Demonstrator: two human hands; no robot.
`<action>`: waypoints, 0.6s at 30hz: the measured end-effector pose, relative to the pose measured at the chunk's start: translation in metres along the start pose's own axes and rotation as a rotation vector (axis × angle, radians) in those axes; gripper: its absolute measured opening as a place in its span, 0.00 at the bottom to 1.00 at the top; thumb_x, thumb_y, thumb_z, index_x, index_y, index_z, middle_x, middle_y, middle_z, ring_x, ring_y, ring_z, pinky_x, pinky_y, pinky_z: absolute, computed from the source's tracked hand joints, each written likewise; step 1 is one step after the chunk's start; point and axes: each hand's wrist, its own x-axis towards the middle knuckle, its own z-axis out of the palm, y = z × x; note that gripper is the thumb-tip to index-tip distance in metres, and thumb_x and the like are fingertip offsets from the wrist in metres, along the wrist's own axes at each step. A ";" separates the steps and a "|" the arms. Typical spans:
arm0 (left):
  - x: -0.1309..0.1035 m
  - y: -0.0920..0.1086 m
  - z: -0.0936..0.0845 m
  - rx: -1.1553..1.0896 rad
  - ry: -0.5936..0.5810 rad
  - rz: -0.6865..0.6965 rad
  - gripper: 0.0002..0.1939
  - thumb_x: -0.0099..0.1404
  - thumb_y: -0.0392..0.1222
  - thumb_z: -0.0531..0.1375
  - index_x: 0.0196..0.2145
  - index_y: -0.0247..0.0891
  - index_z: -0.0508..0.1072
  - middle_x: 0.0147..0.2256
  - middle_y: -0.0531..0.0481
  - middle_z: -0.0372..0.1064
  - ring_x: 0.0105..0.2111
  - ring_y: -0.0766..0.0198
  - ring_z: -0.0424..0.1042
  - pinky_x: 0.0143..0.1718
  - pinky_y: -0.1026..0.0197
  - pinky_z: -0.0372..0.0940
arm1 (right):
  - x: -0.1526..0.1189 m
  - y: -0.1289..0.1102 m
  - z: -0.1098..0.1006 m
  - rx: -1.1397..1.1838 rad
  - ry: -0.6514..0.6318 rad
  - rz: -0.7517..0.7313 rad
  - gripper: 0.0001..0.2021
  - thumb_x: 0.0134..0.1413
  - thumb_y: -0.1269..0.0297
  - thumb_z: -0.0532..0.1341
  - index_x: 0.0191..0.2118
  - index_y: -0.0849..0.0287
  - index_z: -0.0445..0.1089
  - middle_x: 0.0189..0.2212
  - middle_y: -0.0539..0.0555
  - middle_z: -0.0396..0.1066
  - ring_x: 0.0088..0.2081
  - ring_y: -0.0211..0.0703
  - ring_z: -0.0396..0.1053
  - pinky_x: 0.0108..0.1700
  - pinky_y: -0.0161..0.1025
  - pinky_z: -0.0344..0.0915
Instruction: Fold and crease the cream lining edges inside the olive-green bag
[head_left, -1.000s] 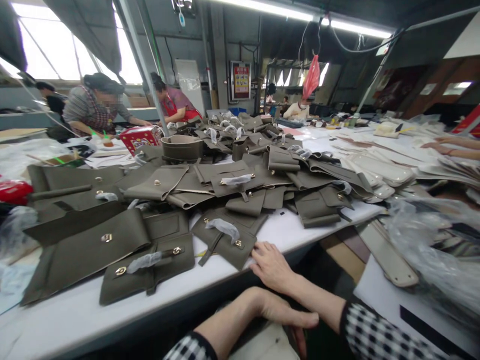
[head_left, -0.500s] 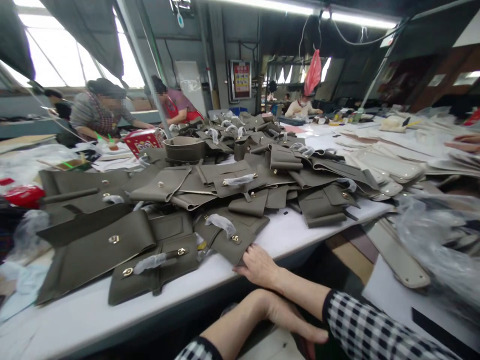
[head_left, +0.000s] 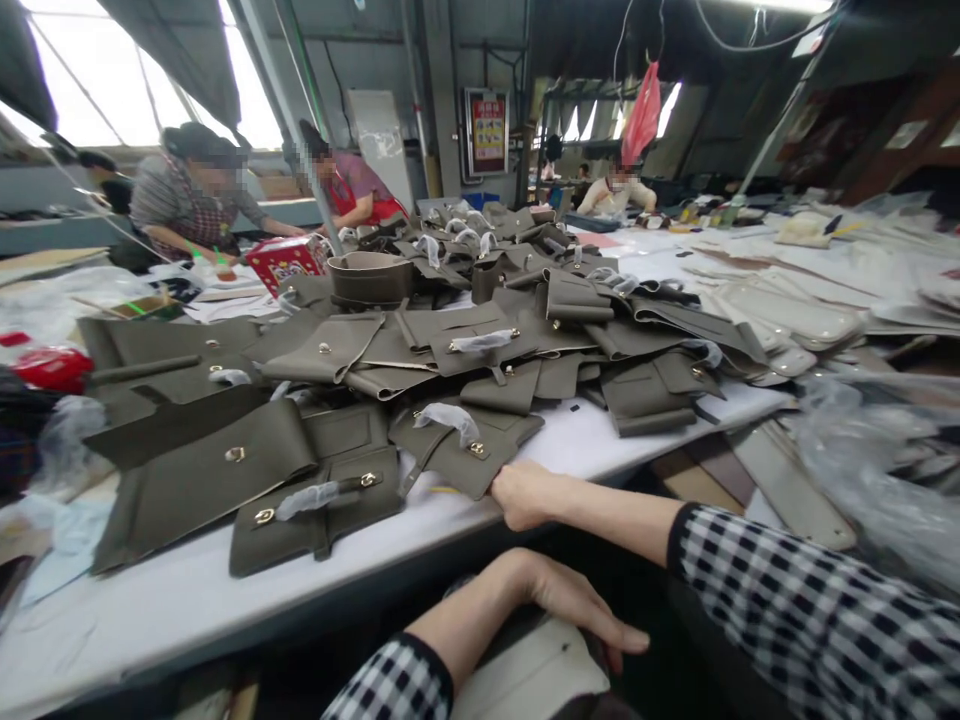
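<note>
On the far left of the white table (head_left: 187,610) lies a big olive-green flap piece (head_left: 202,480) with a gold snap. Just to its right sits a smaller green piece (head_left: 315,515) with two gold rings and a bit of clear plastic wrap on it.

Next comes the leather piece (head_left: 457,455) that the right hand (head_left: 525,495) is touching. It lies flat near the front edge of the table, with a gold ring and a wrapped strap on top. Its long side runs from the back left to the front right, and its near corner points at the hand. The fingers curl over that corner and seem to pinch it, but the fingertips are hidden, so I cannot tell how tight the hold is.

Below the table edge, the left hand (head_left: 570,605) rests low in front of the person. Its fingers are stretched out loose and flat, and they hold nothing. It is apart from the green piece.

Behind all this is a large pile of green pieces (head_left: 525,320) that fills the middle of the table. To the right lie pale cream pieces (head_left: 787,320), and clear plastic bags (head_left: 877,470) sit at the far right. Other people (head_left: 195,200) work at the back left.
</note>
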 end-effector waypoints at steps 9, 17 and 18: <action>-0.010 0.005 0.003 0.075 0.058 0.084 0.34 0.43 0.74 0.64 0.34 0.41 0.75 0.35 0.52 0.73 0.45 0.52 0.71 0.51 0.50 0.63 | -0.152 0.065 0.014 0.700 -0.011 0.424 0.03 0.44 0.65 0.56 0.27 0.57 0.63 0.23 0.51 0.70 0.25 0.42 0.67 0.30 0.38 0.63; -0.007 0.003 0.006 0.003 0.018 0.185 0.39 0.53 0.79 0.52 0.34 0.39 0.76 0.31 0.48 0.74 0.40 0.56 0.72 0.54 0.52 0.62 | -0.198 -0.021 0.142 1.431 0.080 0.777 0.39 0.53 0.30 0.35 0.36 0.57 0.70 0.28 0.60 0.74 0.31 0.52 0.74 0.33 0.47 0.70; -0.007 0.003 0.006 0.006 0.025 0.176 0.39 0.54 0.79 0.51 0.35 0.38 0.76 0.32 0.48 0.75 0.39 0.56 0.72 0.54 0.52 0.61 | -0.191 -0.029 0.149 1.485 0.086 0.783 0.42 0.53 0.30 0.32 0.38 0.56 0.71 0.29 0.60 0.75 0.32 0.53 0.74 0.33 0.48 0.70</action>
